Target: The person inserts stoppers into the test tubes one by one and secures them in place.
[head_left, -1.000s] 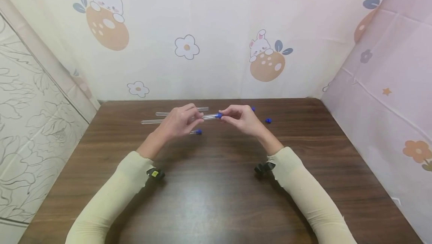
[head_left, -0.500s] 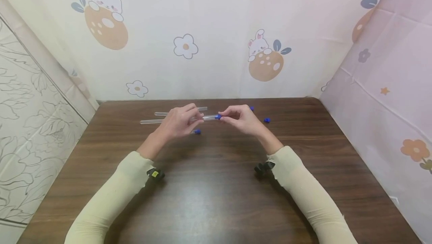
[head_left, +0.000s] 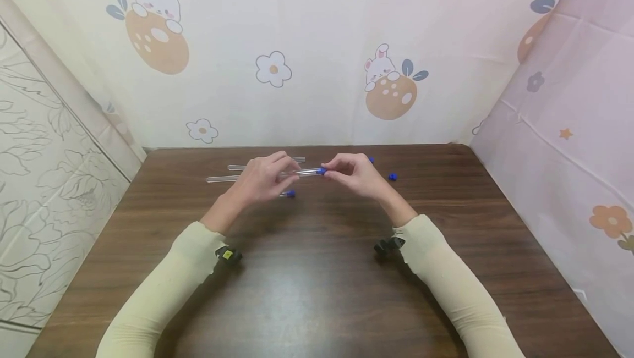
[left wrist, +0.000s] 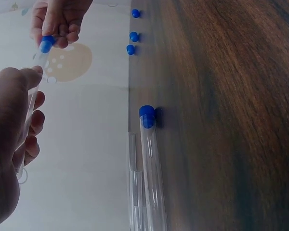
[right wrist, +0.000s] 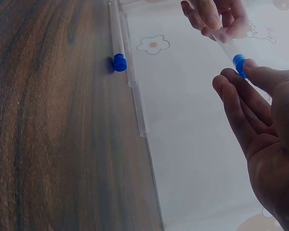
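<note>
We see a clear tube (head_left: 308,171) stretching left to right above the desk (head_left: 307,270), its body in the curled grip of the left hand (head_left: 266,177), its right-end blue cap (head_left: 321,171) pinched by the right hand (head_left: 354,173).

Counter (head_left: 297,270): flat, dark-brown wood grain, pale sheen near 6 o'clock. Clock as per head view, 12 at far edge. Toward 11: long clear round tube with a blue cap (left wrist: 154,178), lying flat, cap end to 3. Beyond, 10 to 11: three slender clear open-ended tubes (head_left: 220,179), near-parallel. Toward 1 to 2: three small loose blue caps (head_left: 393,177).
</note>
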The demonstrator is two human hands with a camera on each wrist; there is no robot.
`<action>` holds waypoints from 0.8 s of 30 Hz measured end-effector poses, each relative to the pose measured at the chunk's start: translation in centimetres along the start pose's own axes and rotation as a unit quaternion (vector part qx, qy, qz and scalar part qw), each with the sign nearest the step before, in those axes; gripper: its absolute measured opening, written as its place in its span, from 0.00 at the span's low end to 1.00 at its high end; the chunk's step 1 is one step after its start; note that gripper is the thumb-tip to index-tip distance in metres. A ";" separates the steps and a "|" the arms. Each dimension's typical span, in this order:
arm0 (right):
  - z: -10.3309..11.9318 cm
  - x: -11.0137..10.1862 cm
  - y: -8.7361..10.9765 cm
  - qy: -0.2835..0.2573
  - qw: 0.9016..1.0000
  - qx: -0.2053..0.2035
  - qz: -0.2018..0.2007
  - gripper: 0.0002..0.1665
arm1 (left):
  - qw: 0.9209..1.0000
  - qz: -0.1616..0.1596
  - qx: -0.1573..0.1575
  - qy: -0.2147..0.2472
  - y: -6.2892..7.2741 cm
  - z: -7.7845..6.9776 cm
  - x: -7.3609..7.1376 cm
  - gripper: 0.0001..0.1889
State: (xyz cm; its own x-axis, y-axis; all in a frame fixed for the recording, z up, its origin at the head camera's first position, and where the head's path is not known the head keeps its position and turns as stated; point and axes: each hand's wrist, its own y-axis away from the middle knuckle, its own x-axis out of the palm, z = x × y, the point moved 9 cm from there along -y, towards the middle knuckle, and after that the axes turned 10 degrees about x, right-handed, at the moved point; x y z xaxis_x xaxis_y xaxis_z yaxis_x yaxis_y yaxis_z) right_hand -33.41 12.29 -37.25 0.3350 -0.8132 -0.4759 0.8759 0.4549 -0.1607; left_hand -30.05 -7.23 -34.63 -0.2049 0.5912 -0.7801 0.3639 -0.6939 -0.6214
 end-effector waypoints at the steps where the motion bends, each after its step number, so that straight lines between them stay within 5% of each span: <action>1: 0.0 0.0 0.0 0.001 1.000 -0.001 0.000 0.08 | 1.000 0.003 -0.004 -0.001 0.0 0.0 0.0 0.09; 24: -0.9 -3.3 0.4 0.033 0.998 0.012 -0.053 0.14 | 0.999 0.004 -0.044 -0.019 1.1 1.5 -1.7 0.09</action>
State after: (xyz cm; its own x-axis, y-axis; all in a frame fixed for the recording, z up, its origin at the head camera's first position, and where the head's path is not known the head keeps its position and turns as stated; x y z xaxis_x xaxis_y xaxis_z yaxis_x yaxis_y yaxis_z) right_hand -34.50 15.45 -36.55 0.2169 -0.8303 -0.5133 0.9135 0.3581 -0.1931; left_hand -30.63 -9.64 -34.13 -0.2358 0.5683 -0.7883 0.4442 -0.6584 -0.6076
